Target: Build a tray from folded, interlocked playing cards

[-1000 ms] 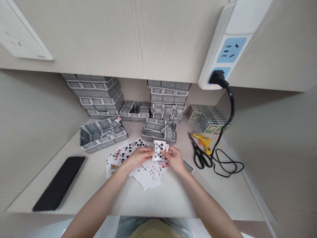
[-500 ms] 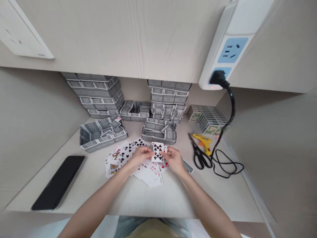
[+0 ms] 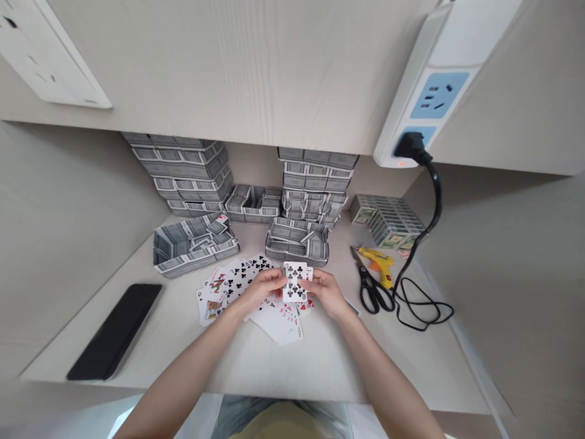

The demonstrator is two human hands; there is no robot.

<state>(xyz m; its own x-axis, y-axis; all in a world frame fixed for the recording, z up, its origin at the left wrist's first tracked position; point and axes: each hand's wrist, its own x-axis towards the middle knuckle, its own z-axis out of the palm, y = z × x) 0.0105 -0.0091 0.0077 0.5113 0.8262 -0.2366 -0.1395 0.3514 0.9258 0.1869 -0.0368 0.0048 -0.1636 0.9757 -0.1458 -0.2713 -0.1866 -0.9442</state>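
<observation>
Between my hands, above the desk, is a ten of clubs playing card (image 3: 295, 282), face up. My left hand (image 3: 264, 288) pinches its left edge with the thumb on the face. On the right side my right hand (image 3: 325, 292) grips it, along with another card whose edge shows behind it. Loose playing cards (image 3: 237, 274) lie fanned face up under and left of my hands, clubs mostly, with face cards at the left end. Nearer to me, white cards (image 3: 274, 323) with red and black marks overlap in a spread.
Open boxes built of folded cards (image 3: 196, 247) (image 3: 297, 244) stand behind my hands, with taller card stacks (image 3: 183, 164) (image 3: 317, 177) at the back. On the right are black scissors (image 3: 375, 292), a yellow glue gun (image 3: 378, 261) and a power cord (image 3: 427, 326). A phone (image 3: 116, 332) lies left.
The view has shifted slightly, so everything sits a little further right. Both hands keep hold of the ten of clubs, almost in the same pose.
</observation>
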